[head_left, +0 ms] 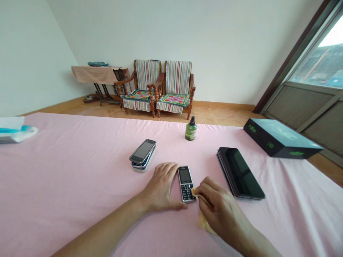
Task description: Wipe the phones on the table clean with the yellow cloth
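Note:
A black and silver keypad phone (184, 175) lies face up on the pink cloth. My left hand (160, 187) grips it by its edges, fingers at the top left corner and thumb at the bottom end. My right hand (218, 200) is closed on a yellow cleaning cloth (205, 223), and a bunched bit of it presses on the lower right of the keypad. To the left is a small pile of phones, a grey touchscreen phone (143, 151) tilted on top. At the right lies a stack of dark tablets (242, 173).
A green spray bottle (190, 131) stands near the far edge of the pink bedspread (80, 171). At the far right is a black box (281, 137), at the far left a tissue pack (16, 130). Two wooden armchairs (175, 84) and a covered sewing table (99, 74) stand behind.

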`<state>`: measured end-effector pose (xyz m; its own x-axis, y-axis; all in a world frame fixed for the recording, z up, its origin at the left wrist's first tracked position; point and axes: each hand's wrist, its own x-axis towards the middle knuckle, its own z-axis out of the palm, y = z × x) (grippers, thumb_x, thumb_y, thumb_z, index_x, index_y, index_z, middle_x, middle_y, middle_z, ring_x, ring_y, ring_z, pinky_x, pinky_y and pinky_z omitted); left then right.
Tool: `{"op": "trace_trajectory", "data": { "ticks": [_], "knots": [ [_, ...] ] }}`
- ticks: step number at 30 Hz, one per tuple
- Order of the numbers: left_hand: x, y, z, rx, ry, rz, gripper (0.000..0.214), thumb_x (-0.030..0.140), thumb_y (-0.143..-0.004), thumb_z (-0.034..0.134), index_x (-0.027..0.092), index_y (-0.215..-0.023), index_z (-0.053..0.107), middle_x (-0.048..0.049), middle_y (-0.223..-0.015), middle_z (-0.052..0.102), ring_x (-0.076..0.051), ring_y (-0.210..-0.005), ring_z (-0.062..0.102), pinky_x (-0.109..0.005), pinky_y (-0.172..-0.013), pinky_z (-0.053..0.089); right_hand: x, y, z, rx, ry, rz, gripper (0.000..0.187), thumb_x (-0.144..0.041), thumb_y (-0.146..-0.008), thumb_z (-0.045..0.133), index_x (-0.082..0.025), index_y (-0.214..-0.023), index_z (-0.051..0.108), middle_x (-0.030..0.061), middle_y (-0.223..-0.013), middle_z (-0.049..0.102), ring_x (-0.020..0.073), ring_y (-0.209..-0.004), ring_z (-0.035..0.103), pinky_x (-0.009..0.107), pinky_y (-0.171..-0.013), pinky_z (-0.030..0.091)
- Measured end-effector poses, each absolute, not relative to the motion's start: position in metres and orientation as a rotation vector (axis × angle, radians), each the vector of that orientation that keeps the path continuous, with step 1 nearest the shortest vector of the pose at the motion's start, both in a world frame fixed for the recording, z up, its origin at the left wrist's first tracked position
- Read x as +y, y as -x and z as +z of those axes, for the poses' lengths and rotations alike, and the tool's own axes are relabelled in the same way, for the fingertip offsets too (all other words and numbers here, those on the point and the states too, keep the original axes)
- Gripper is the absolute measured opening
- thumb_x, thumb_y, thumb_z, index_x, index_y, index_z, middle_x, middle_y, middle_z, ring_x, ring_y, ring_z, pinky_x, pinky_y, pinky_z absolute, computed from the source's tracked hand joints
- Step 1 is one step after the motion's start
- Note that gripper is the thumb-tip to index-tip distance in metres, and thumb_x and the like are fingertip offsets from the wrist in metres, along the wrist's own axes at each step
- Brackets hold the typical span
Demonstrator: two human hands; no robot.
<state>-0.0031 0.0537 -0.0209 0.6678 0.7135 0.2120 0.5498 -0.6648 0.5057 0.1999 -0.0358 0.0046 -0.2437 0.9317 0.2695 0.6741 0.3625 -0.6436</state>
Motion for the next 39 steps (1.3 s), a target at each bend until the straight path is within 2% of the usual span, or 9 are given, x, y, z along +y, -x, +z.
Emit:
{"op": "trace_trajectory", "data": {
  "ticks": [5,14,24,33,39],
  "knots": [
    [0.053,0.002,-0.020,0.986,-2.489,0.565,0.111,0.062,-0.046,0.084,0.021,-0.138,0.037,-0.0142,-0.135,0.048,-0.038,-0.125,0.042,-0.051,-0.107,0.030,-0.035,-0.196,-0.001,-2.085,1.470,0.589,0.023,0.001,-0.081,0.043,-0.018,-0.076,0.055,0.0035,-0.081,0.054,0.0167,-0.072,0.054,0.029,-0.063,0.038],
    [0.052,0.001,-0.019,1.010,-2.503,0.548,0.112,0.059,-0.044,0.086,0.016,-0.135,0.039,-0.0164,-0.135,0.048,-0.037,-0.125,0.042,-0.050,-0.109,0.030,-0.036,-0.187,-0.004,-2.082,1.435,0.601,0.026,0.004,-0.081,0.043,-0.017,-0.078,0.059,0.0041,-0.081,0.055,0.0170,-0.073,0.052,0.028,-0.063,0.038],
    [0.053,0.000,-0.021,0.975,-2.502,0.610,0.101,0.065,-0.054,0.079,0.016,-0.134,0.040,-0.0159,-0.133,0.050,-0.036,-0.124,0.044,-0.049,-0.108,0.030,-0.038,-0.177,-0.012,-2.147,1.331,0.581,0.025,0.002,-0.084,0.046,-0.017,-0.082,0.063,0.0048,-0.086,0.056,0.0170,-0.077,0.052,0.027,-0.066,0.039],
    [0.055,0.002,-0.021,0.987,-2.482,0.571,0.112,0.067,-0.044,0.084,0.019,-0.135,0.040,-0.0152,-0.133,0.049,-0.038,-0.124,0.043,-0.051,-0.107,0.030,-0.036,-0.190,-0.006,-2.106,1.493,0.541,0.025,0.005,-0.076,0.046,-0.017,-0.074,0.057,0.0028,-0.079,0.053,0.0161,-0.072,0.051,0.028,-0.062,0.035],
    [0.053,0.001,-0.021,0.995,-2.491,0.587,0.109,0.064,-0.045,0.085,0.020,-0.135,0.040,-0.0146,-0.133,0.049,-0.037,-0.123,0.044,-0.051,-0.106,0.032,-0.039,-0.184,-0.010,-2.142,1.359,0.565,0.023,0.001,-0.082,0.045,-0.017,-0.080,0.059,0.0043,-0.085,0.055,0.0170,-0.076,0.051,0.028,-0.064,0.036]
  ]
}}
